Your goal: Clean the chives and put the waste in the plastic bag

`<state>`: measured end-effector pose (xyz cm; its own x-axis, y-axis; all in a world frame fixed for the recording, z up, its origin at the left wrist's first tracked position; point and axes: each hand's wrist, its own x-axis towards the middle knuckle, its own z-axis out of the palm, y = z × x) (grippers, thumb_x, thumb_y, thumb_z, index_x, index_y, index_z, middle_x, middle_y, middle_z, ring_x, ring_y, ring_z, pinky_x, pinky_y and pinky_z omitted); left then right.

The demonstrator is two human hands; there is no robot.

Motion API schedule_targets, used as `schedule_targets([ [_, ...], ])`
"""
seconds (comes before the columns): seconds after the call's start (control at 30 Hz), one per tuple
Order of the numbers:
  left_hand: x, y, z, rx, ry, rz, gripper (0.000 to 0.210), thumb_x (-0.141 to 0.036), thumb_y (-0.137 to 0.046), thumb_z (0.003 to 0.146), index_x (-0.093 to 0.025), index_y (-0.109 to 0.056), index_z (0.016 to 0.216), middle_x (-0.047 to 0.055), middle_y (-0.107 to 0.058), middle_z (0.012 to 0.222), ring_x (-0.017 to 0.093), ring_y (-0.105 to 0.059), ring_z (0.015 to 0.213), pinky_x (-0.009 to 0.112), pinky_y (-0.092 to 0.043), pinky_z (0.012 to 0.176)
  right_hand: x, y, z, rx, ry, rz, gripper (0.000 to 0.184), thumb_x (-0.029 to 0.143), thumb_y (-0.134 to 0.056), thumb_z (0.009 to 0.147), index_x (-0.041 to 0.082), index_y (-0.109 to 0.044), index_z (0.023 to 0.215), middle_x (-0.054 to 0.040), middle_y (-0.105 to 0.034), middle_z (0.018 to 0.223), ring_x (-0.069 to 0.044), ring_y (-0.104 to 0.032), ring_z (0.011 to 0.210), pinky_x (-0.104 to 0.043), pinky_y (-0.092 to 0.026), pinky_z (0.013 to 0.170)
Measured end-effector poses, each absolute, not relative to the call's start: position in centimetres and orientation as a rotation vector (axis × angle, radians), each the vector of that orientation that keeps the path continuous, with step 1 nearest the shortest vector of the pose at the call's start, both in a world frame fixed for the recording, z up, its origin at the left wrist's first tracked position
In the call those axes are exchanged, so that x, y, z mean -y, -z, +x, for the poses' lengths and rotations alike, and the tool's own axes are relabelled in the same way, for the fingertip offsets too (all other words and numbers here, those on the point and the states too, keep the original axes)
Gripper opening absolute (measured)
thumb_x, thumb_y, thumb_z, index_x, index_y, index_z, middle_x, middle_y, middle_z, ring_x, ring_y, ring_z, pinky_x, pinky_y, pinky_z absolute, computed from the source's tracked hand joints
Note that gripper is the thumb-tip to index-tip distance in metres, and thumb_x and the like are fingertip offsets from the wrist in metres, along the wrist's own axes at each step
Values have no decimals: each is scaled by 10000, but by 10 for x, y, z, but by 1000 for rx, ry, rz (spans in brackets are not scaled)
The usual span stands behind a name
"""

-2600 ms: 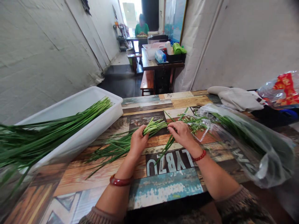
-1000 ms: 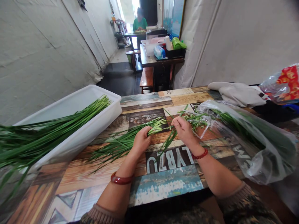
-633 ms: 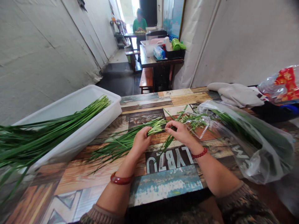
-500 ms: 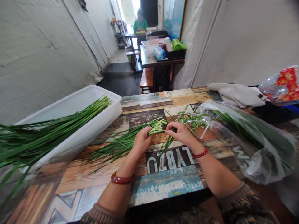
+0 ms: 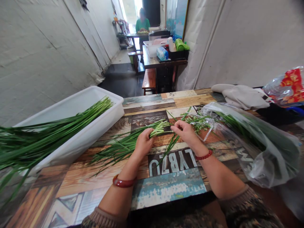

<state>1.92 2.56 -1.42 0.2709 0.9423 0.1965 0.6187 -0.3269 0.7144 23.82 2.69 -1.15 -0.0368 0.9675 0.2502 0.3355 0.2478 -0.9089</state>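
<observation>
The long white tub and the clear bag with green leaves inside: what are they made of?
The long white rectangular tub looks like hard plastic with a smooth, satiny finish, judging by its even colour and rounded rim. The clear, crinkled bag seems to be thin, shiny plastic film: it wrinkles, catches light and lets the green leaves show through.

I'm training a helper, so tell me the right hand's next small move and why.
Probably pull the right hand gently away from the green bunch: its fingertips seem to pinch a protruding stem end, while the left hand grips the bunch.
</observation>
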Motion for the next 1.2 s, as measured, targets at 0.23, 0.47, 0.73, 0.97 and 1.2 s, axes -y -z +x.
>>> schedule_targets([
  [0.23, -24, 13, 20, -1425, -869, 2092, 129, -187, -473, 842, -187, -537, 730, 4, -567, 769, 148, -513, 746, 240, -369, 688, -27, 14, 241, 1801, -609, -1196, 206, 361, -575, 893, 215, -667, 780, -25, -698, 812, -184, -603, 806, -331, -430, 785],
  [0.47, -25, 14, 19, -1405, -825, 2067, 135, -154, -505, 814, -182, -633, 845, 22, -657, 847, 162, -577, 808, 248, -419, 747, -25, 16, 239, 1936, -386, -1130, 104, 273, -637, 881, 226, -668, 794, -19, -708, 852, -183, -601, 844, -348, -401, 830],
  [0.73, -23, 6, 22, -1316, -753, 1983, 134, -234, -523, 804, -170, -604, 719, -20, -604, 704, 129, -519, 696, 220, -376, 654, -22, 9, 229, 1876, -385, -1066, 132, 258, -588, 906, 241, -664, 800, -22, -708, 869, -196, -612, 891, -366, -417, 874],
  [0.97, -22, 0, 25, -1267, -762, 1909, 210, -289, -510, 816, -169, -540, 647, -36, -505, 611, 110, -434, 630, 203, -345, 581, -14, 1, 215, 1673, -480, -1098, 159, 258, -526, 912, 225, -615, 785, -41, -666, 827, -190, -609, 864, -339, -460, 846],
  [1.2, -22, 2, 26, -1253, -749, 1913, 195, -277, -505, 817, -165, -551, 664, -33, -516, 636, 108, -431, 634, 207, -344, 591, -23, 19, 214, 1302, -811, -1174, 204, 385, -558, 871, 202, -620, 805, -4, -626, 778, -147, -572, 736, -267, -459, 706],
])
